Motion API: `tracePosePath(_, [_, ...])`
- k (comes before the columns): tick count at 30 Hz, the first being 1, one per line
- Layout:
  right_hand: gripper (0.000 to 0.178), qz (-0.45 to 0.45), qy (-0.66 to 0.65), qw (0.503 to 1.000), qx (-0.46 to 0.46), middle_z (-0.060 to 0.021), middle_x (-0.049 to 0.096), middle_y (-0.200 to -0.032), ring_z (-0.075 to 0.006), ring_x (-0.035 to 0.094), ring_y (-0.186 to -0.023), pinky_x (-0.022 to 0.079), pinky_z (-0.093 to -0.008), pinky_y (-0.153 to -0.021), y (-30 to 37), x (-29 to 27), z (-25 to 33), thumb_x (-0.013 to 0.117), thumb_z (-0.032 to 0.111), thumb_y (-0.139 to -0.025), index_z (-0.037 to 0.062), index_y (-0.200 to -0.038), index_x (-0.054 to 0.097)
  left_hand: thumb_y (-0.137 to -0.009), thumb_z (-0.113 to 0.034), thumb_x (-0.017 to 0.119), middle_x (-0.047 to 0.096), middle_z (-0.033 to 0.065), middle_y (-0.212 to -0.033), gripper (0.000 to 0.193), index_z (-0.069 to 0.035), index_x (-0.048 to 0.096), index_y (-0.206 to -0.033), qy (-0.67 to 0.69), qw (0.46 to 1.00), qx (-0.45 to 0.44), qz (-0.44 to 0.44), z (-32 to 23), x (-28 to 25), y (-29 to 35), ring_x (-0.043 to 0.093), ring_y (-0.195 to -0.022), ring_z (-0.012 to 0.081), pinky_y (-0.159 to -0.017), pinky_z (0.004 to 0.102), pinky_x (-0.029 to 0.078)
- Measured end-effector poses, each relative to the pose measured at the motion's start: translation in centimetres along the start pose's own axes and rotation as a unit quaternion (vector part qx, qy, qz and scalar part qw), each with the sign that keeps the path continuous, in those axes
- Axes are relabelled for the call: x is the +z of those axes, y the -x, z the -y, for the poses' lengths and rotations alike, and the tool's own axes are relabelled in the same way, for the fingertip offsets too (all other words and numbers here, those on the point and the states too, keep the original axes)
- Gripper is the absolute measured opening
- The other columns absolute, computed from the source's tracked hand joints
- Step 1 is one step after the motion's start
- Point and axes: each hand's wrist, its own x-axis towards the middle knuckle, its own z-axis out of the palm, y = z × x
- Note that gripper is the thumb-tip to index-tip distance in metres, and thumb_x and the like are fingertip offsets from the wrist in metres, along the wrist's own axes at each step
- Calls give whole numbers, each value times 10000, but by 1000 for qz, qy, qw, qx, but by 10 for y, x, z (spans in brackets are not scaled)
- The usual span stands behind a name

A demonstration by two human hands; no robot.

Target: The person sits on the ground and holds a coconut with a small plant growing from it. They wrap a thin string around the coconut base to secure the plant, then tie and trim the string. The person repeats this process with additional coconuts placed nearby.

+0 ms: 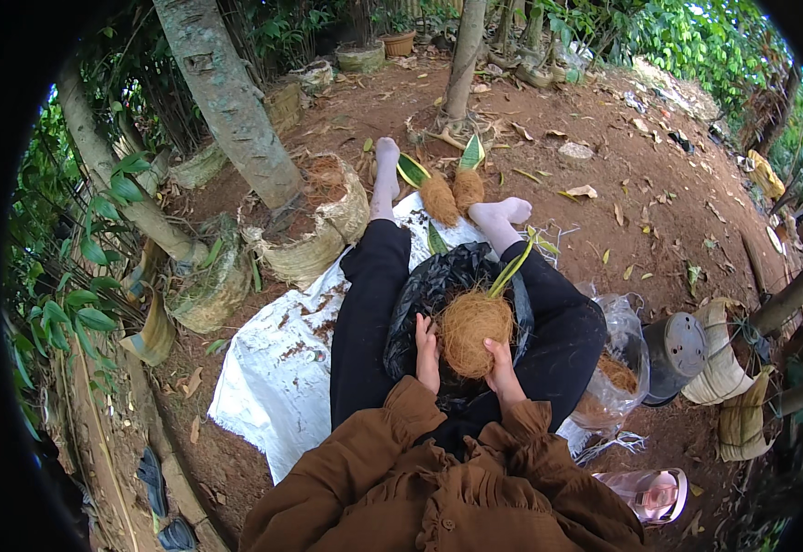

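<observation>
In my head view, the only one I have, the brown fibre ball [477, 333] sits above the open black plastic bag [407, 317], between the outstretched legs, with a slim yellow-green leaf [510, 274] rising from its top. The right hand [503, 366] grips the ball's lower right side, thumb pressed on its face; I can't see where its other fingers go. The left hand [427, 354] is spread beside the ball, fingers pointing up; I can't tell whether its palm touches.

My worry is the wrap: strands stick out all round, so if only the right hand bears the weight, I judge the ball could roll or shed fibre into the bag. Squeezing unevenly might loosen the leaf or tilt it. The leaf also leans toward the right leg, where a knee shifting inward could bend it. Beyond the bag, two wrapped plants [437, 200] [469, 189] lie between the feet, near enough that a careless foot might knock them.
</observation>
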Motion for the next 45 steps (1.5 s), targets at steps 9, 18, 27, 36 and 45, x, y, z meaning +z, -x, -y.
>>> tracePosePath(9, [769, 91, 181, 976, -77, -140, 449, -1388, -251, 481, -1266, 413, -378, -1040, 8, 23, 10, 683, 129, -855, 67, -1474, 231, -867, -94, 692, 335, 163, -1496, 896, -43, 109, -1545, -7, 992, 19, 127, -11, 6, 6, 376, -1366, 251, -1123, 390, 319])
tracePosePath(18, [860, 13, 628, 777, -44, -236, 416, -1408, -308, 447, -1302, 360, -386, -1082, 20, 95, 45, 674, 299, -905, 24, -1511, 130, -981, -491, 462, 401, 146, -1483, 700, -68, 270, -1503, 217, 944, -164, 188, -12, -16, -8, 423, -1354, 276, -1111, 423, 372])
tracePosePath(27, [602, -36, 444, 893, -65, -194, 540, -1312, -247, 560, -1159, 408, -352, -1016, 19, 86, 68, 524, 395, -994, 48, -1454, 348, -936, -591, 451, 440, 169, -1451, 763, -95, 306, -1497, 344, 909, -179, 155, -30, -27, -6, 479, -1301, 346, -1033, 538, 441])
tracePosePath(36, [886, -28, 27, 986, 162, -127, 429, -1465, -289, 394, -1353, 313, -451, -1120, 24, 43, -4, 265, 737, -931, 26, -1451, 363, -914, -580, 543, 392, 152, -1492, 807, -108, 276, -1512, 390, 894, -171, 137, -24, -26, -3, 421, -1346, 344, -1084, 551, 385])
tracePosePath(45, [782, -31, 92, 993, -62, -135, 326, -1531, -280, 339, -1394, 272, -414, -1150, 22, 71, 4, 217, 640, -994, 57, -1515, 252, -962, -469, 531, 405, 143, -1486, 706, -79, 288, -1498, 294, 916, -239, 128, -19, -21, -2, 428, -1350, 302, -1111, 484, 367])
